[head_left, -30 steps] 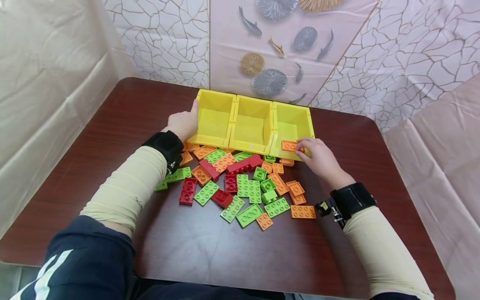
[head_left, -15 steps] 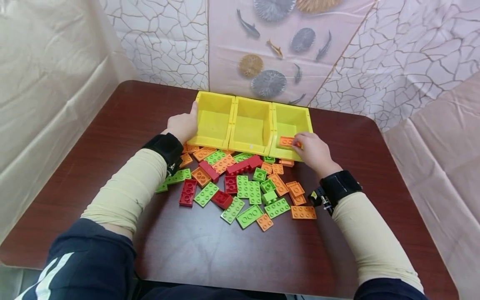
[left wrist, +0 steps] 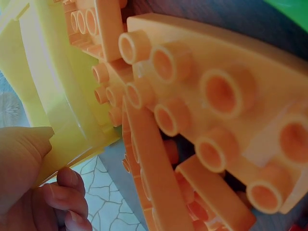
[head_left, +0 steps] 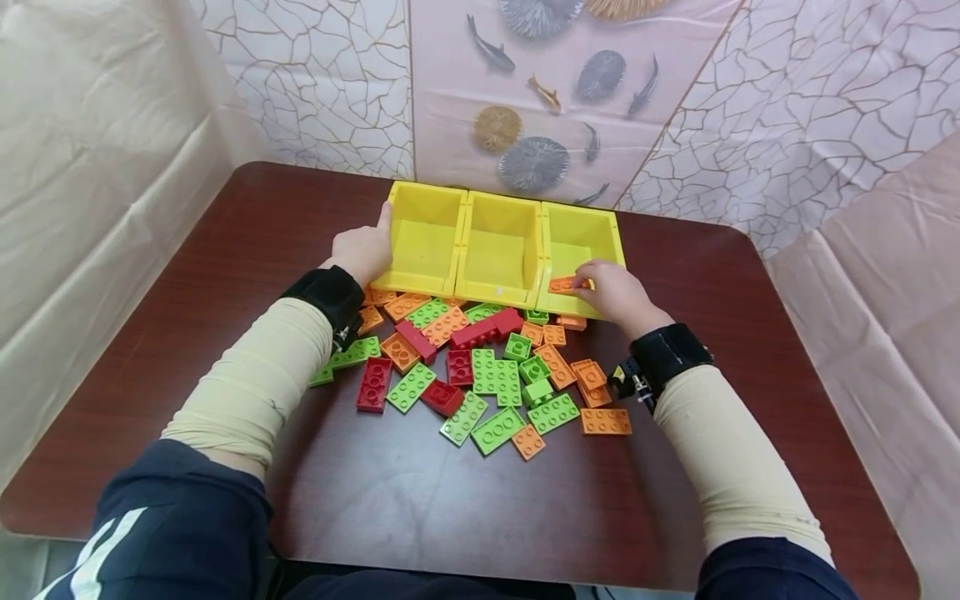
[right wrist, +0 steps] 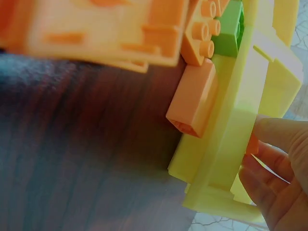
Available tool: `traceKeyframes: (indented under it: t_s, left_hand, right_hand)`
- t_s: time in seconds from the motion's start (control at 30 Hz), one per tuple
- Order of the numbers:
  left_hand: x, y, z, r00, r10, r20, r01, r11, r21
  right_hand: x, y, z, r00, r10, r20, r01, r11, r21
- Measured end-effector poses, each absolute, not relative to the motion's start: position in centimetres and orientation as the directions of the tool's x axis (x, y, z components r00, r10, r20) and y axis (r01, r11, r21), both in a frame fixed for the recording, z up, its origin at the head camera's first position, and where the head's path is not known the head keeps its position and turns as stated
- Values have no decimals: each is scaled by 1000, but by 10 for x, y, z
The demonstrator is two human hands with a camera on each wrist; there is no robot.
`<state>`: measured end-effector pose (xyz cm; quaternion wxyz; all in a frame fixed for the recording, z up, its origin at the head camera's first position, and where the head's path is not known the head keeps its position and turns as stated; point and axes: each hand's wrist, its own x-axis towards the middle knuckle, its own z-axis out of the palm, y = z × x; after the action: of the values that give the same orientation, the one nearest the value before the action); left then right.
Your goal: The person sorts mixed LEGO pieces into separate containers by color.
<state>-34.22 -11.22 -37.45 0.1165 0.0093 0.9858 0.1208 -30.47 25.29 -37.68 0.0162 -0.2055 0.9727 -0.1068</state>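
Observation:
A yellow bin (head_left: 491,293) with three compartments stands at the back of the table. My left hand (head_left: 362,252) grips its left end; in the left wrist view the thumb (left wrist: 26,149) lies on the wall with the fingers curled beneath. Inside the right compartment, my right hand (head_left: 617,293) pinches one end of an orange toy brick (head_left: 561,285). Only a sliver of that brick (right wrist: 252,143) shows between thumb and fingers in the right wrist view. The left and middle compartments hold nothing visible.
Green, red and orange bricks lie spread in front of the bin, among them a long red brick (head_left: 487,328), a green brick (head_left: 498,430) and an orange brick (head_left: 606,422). A patterned cloth (head_left: 525,108) hangs behind the table.
My right hand has moved left and down into the right compartment, carrying the orange brick. The left hand keeps its grip on the bin, and the loose bricks lie as before.

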Motion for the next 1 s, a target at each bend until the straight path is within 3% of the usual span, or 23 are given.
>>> traceKeyframes:
  t_s: [0.47,1.0]
  left_hand:
    - [-342,-108,-376,-971,52,-232,0,976,219]
    - [-342,-110,-376,-976,42,-214,-7,975,222]
  right_hand:
    - [-318,255,-368,-873,-447,-195,-355,857,-374]
    - [-318,247,-378,-856,-461,-233,-385,871,-305]
